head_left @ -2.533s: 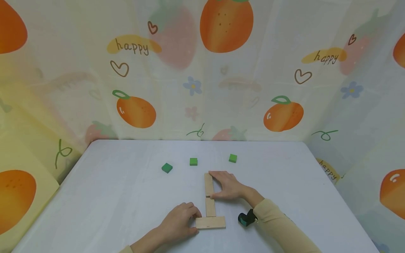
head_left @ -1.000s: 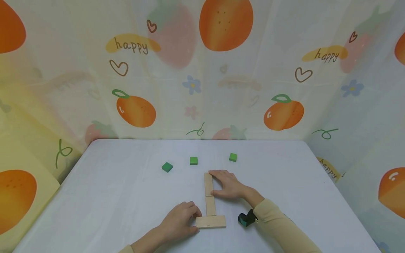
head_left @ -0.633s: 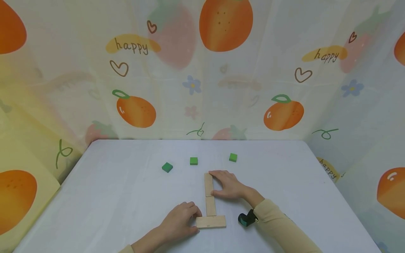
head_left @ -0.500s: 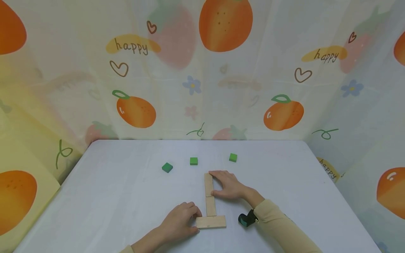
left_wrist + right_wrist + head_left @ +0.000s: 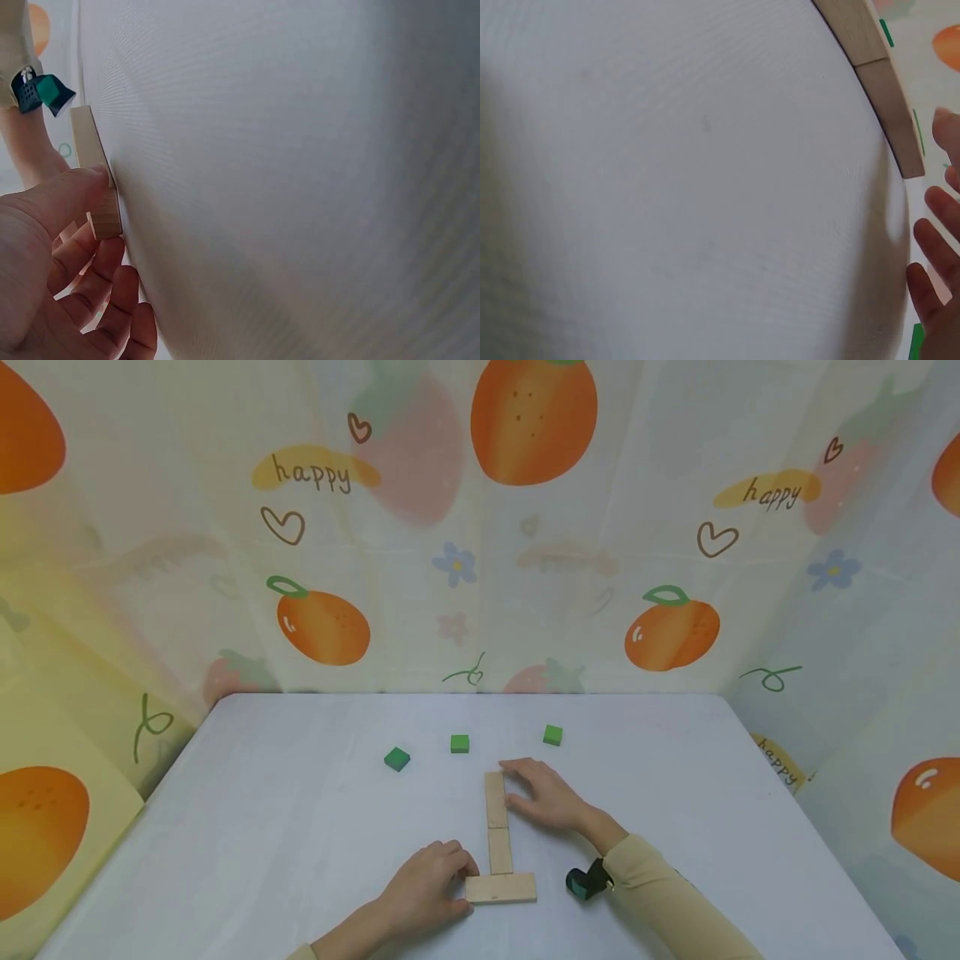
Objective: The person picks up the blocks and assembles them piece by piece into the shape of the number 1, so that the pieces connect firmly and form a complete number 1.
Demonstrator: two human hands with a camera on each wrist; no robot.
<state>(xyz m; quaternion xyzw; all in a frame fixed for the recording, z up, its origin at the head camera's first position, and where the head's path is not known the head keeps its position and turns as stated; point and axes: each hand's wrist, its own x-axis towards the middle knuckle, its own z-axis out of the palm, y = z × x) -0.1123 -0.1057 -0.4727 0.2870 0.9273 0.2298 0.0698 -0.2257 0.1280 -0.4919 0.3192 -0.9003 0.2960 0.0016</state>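
Three pale wooden blocks lie flat on the table. One lies crosswise at the near end [image 5: 501,888]; a middle block [image 5: 500,850] and a far block [image 5: 496,800] run away from it end to end. My left hand [image 5: 427,887] pinches the left end of the crosswise block, thumb on the near side and fingers behind it; the left wrist view shows the thumb on the wood [image 5: 88,135]. To the right of the far block is my right hand [image 5: 551,797], fingers loosely bent and apart from the wood. In the right wrist view its fingertips [image 5: 934,244] stand off the block's end [image 5: 900,124].
Beyond the blocks sit three green cubes: a darker one [image 5: 397,759] at left, a lighter one [image 5: 460,744] in the middle and another [image 5: 552,735] at right. A black device [image 5: 588,879] hangs under the right wrist. A fruit-printed curtain [image 5: 405,568] rises behind the white table [image 5: 247,827].
The small gap between the far and middle blocks has closed. My right hand has let go of the far block and drawn slightly right. My left hand stays at the crosswise block.
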